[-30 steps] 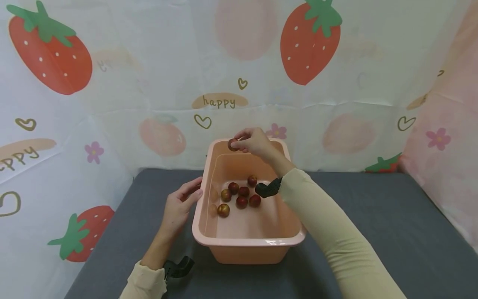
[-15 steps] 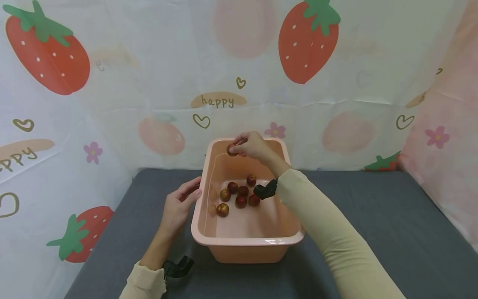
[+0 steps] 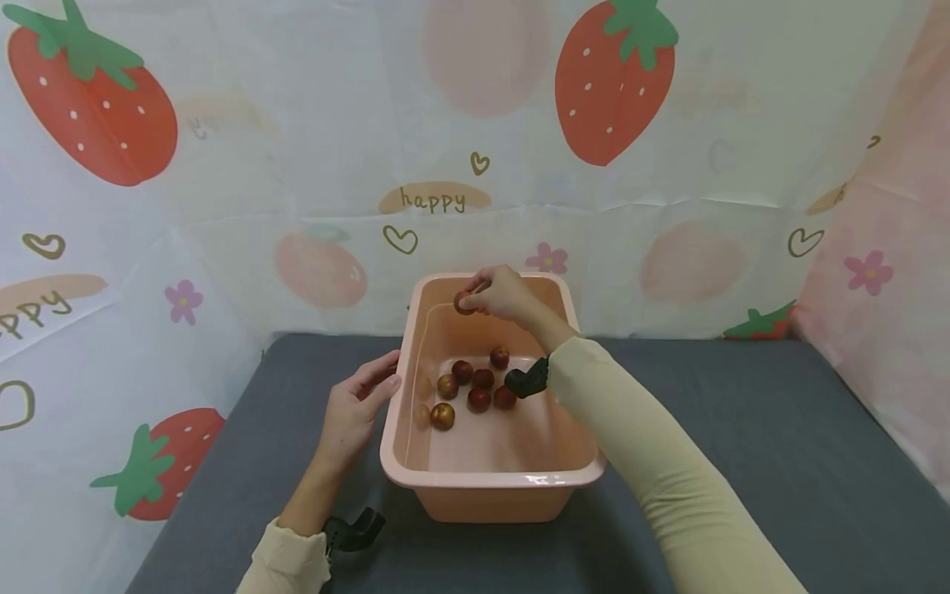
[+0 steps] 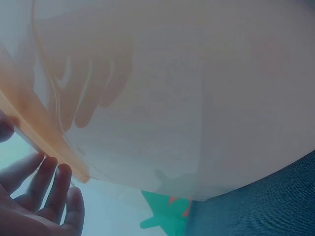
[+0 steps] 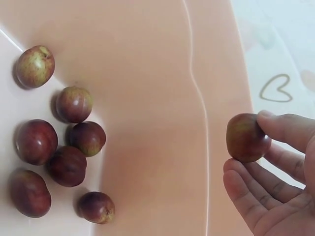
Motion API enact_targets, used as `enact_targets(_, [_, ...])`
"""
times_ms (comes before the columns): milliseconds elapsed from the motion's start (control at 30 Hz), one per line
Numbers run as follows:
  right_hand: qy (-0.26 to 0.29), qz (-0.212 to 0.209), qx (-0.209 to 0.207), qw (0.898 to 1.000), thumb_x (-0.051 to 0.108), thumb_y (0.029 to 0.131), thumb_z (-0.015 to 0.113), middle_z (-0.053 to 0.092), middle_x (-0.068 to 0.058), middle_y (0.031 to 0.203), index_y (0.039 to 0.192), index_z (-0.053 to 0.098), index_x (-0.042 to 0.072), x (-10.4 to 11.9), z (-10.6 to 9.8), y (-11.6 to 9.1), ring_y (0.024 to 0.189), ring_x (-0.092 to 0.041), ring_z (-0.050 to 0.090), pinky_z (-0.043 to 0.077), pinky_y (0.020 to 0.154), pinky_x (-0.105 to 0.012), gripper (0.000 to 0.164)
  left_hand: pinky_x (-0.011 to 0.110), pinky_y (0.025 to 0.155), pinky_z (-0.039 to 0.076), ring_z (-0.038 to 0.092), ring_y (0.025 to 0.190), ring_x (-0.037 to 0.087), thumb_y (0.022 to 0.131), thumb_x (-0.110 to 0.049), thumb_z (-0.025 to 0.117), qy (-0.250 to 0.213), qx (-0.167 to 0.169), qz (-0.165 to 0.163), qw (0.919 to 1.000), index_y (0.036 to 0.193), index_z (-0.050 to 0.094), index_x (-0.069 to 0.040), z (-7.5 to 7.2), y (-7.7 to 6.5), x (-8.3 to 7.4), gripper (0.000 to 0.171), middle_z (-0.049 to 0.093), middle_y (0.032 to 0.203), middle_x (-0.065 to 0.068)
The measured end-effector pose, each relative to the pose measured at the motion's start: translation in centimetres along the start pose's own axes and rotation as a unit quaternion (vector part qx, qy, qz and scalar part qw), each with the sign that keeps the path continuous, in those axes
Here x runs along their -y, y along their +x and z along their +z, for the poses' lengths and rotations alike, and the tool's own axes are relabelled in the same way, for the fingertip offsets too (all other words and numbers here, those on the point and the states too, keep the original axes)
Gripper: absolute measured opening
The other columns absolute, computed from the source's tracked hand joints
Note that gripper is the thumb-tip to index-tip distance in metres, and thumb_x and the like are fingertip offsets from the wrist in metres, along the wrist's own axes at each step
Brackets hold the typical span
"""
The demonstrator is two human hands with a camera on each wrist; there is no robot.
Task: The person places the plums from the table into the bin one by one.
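A peach-coloured plastic basin (image 3: 493, 480) stands on the table, with several dark red and yellowish plums (image 3: 479, 400) on its floor. My right hand (image 3: 505, 295) is above the far end of the basin, pinching one plum (image 5: 247, 137) between thumb and fingers. The held plum is apart from the others. At the basin's left side, my left hand (image 3: 356, 408) rests its fingertips and thumb against the outside of the rim. In the left wrist view, the loosely bent fingers (image 4: 59, 189) touch the rim's edge, and the basin's glossy outer wall (image 4: 162, 108) fills most of the view.
A dark grey cloth (image 3: 705, 429) covers the table. Behind it hangs a white curtain (image 3: 334, 124) printed with strawberries, flowers and hearts. Black wrist mounts (image 3: 355, 530) sit on both wrists, below beige sleeves (image 3: 653, 462).
My right hand has sunk slightly toward the inside of the basin, still holding the plum. The left hand stays at the rim, and the other plums lie as before.
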State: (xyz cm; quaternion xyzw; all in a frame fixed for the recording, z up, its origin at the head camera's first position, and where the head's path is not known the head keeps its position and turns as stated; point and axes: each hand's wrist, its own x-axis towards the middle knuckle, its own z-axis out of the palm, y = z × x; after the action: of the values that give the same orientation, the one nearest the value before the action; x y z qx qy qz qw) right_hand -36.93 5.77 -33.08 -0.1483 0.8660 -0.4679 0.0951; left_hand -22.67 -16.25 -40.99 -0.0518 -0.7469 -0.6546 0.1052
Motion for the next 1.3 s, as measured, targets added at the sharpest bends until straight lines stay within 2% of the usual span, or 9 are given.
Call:
enact_targets(133, [-0.005,0.000,0.005,1.000,0.015,0.090,0.070,0.067,-0.010,0.090,0.106,0.066,0.001,-0.1,0.0,0.0,0.087,-0.033,0.061,0.051,0.073,-0.035,0.022,0.013,0.089,0.051,0.060,0.108,-0.004,0.094,-0.012,0.063,-0.002,0.001,-0.001,1.0000,0.134,0.058,-0.002,0.0,0.0,0.0,0.041,0.060,0.133,0.018])
enact_targets(233, [-0.011,0.002,0.007,1.000,0.016,0.090,0.069,0.067,-0.010,0.090,0.106,0.066,0.001,-0.2,0.1,0.0,0.091,-0.036,0.060,0.051,0.072,-0.034,0.022,0.013,0.089,0.050,0.060,0.108,-0.004,0.094,-0.012,0.064,-0.004,0.000,-0.001,1.0000,0.133,0.058,-0.002,0.0,-0.1,0.0,0.041,0.060,0.133,0.018])
enact_targets(367, [-0.022,0.008,0.006,1.000,0.018,0.091,0.069,0.069,-0.011,0.093,0.107,0.066,0.002,-0.4,0.1,0.1,0.088,-0.031,0.061,0.049,0.068,-0.028,0.022,0.013,0.089,0.050,0.060,0.107,-0.004,0.094,-0.011,0.063,-0.009,0.000,-0.001,1.0000,0.133,0.058,-0.001,0.1,-0.1,-0.1,0.040,0.060,0.132,0.020])
enact_targets(567, [-0.034,0.024,0.001,0.999,0.020,0.091,0.068,0.065,-0.011,0.098,0.109,0.065,0.002,-0.5,0.0,0.0,0.081,-0.022,0.057,0.053,0.077,-0.034,0.025,0.013,0.089,0.050,0.060,0.107,-0.004,0.094,-0.010,0.063,-0.012,0.000,-0.004,0.9999,0.133,0.058,0.000,0.1,-0.2,-0.2,0.041,0.058,0.133,0.022])
enact_targets(700, [-0.042,0.029,0.001,0.999,0.020,0.091,0.067,0.063,-0.009,0.097,0.110,0.066,0.002,-0.6,0.0,-0.1,0.079,-0.018,0.056,0.053,0.076,-0.033,0.026,0.013,0.089,0.050,0.060,0.107,-0.005,0.095,-0.012,0.063,-0.012,0.002,-0.005,0.9999,0.134,0.057,-0.001,0.1,-0.2,-0.3,0.041,0.058,0.134,0.021])
enact_targets(933, [-0.044,0.028,0.007,0.999,0.021,0.093,0.066,0.065,-0.018,0.105,0.109,0.067,0.001,-0.2,0.1,-0.1,0.076,-0.018,0.053,0.052,0.073,-0.033,0.026,0.013,0.088,0.051,0.061,0.106,-0.005,0.094,-0.012,0.064,-0.008,-0.001,-0.001,1.0000,0.134,0.058,-0.001,-0.1,-0.2,-0.3,0.042,0.059,0.133,0.020])
enact_targets(1033, [-0.030,0.019,-0.001,0.999,0.022,0.094,0.064,0.065,-0.021,0.110,0.110,0.067,0.002,0.1,-0.1,-0.1,0.083,-0.025,0.058,0.054,0.079,-0.038,0.025,0.013,0.088,0.051,0.061,0.106,-0.004,0.094,-0.011,0.063,-0.012,0.002,-0.001,0.9999,0.134,0.058,-0.001,-0.1,-0.1,-0.3,0.041,0.059,0.133,0.022])
enact_targets(1167, [0.019,-0.006,-0.019,1.000,0.020,0.095,0.063,0.064,-0.024,0.113,0.112,0.066,0.001,0.6,-0.8,-0.4,0.097,-0.038,0.062,0.054,0.088,-0.046,0.027,0.013,0.088,0.051,0.061,0.106,-0.004,0.095,-0.010,0.063,-0.014,0.007,-0.004,0.9999,0.134,0.058,-0.001,-0.2,0.0,-0.1,0.040,0.059,0.133,0.022])
enact_targets(1300, [0.061,-0.027,-0.015,0.998,0.020,0.096,0.062,0.062,-0.025,0.113,0.115,0.065,0.000,1.4,-2.1,-1.3,0.099,-0.036,0.061,0.054,0.090,-0.045,0.028,0.013,0.089,0.051,0.061,0.107,-0.004,0.095,-0.012,0.063,-0.008,0.010,-0.002,0.9999,0.134,0.057,-0.001,-0.2,0.0,-0.1,0.042,0.058,0.134,0.021])
